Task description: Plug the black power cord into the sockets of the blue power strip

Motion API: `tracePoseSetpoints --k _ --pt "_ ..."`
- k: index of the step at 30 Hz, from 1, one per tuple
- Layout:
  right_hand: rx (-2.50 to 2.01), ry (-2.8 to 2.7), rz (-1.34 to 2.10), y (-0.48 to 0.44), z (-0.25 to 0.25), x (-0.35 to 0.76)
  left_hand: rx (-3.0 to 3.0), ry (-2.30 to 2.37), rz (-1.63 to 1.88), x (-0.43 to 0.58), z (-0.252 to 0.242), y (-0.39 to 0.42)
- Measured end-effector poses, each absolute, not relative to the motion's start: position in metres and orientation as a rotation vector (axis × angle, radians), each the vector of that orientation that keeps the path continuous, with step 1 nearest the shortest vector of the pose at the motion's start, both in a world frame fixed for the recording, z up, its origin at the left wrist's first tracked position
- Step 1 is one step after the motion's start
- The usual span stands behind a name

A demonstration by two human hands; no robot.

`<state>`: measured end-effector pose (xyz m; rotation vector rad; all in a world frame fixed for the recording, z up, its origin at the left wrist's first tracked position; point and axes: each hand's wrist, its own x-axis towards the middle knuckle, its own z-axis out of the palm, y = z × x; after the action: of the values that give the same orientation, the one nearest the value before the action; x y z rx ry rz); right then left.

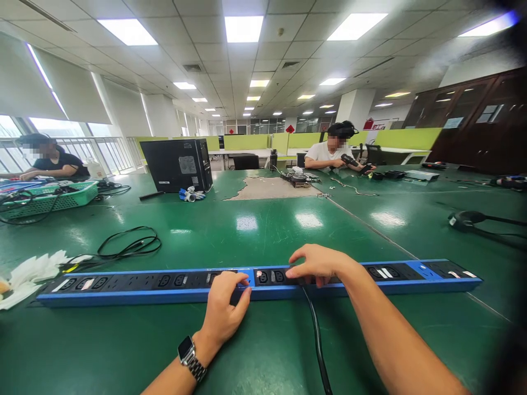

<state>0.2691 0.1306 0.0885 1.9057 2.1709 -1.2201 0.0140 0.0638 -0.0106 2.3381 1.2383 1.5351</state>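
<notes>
A long blue power strip point(135, 297) with black socket panels lies across the green table in front of me. My left hand point(224, 299) is at its middle, fingers bent over the blue edge, thumb and index finger apart. Over the sockets just right of the middle is my right hand point(315, 265), its thumb and forefinger spread, the other fingers curled down and partly hidden. From the strip beneath that hand a thick black cable point(316, 329) runs toward me; its upper end is hidden. Neither hand visibly grips anything.
A coiled black cord point(129, 244) and crumpled white tissue point(37, 274) lie at left. Farther back are a green basket point(78, 196), a black computer case point(177, 164) and loose parts point(300, 178). Two other people sit at the table, left and right. A black headset-like item point(467, 221) lies right.
</notes>
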Motion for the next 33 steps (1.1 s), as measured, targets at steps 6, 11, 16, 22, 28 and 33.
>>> tracePoseSetpoints --k 6,11,16,22,28,33 --pt "1.952 2.196 -1.079 0.125 0.095 0.262 2.336 1.234 1.521 0.013 -0.011 0.063" --pt "1.987 2.210 -1.058 0.125 0.093 0.261 2.340 1.225 1.523 0.013 -0.011 0.063" --pt "1.985 2.261 -0.966 0.128 0.089 0.261 2.343 1.216 1.511 0.013 -0.011 0.064" --pt "1.920 2.437 -0.933 0.125 0.099 0.265 2.349 1.218 1.492 0.012 -0.012 0.064" --pt "1.810 2.646 -0.975 0.112 0.114 0.257 2.356 1.219 1.489 0.012 -0.013 0.065" --pt "1.718 2.761 -0.928 0.100 0.117 0.235 2.413 1.198 1.523 0.013 -0.013 0.063"
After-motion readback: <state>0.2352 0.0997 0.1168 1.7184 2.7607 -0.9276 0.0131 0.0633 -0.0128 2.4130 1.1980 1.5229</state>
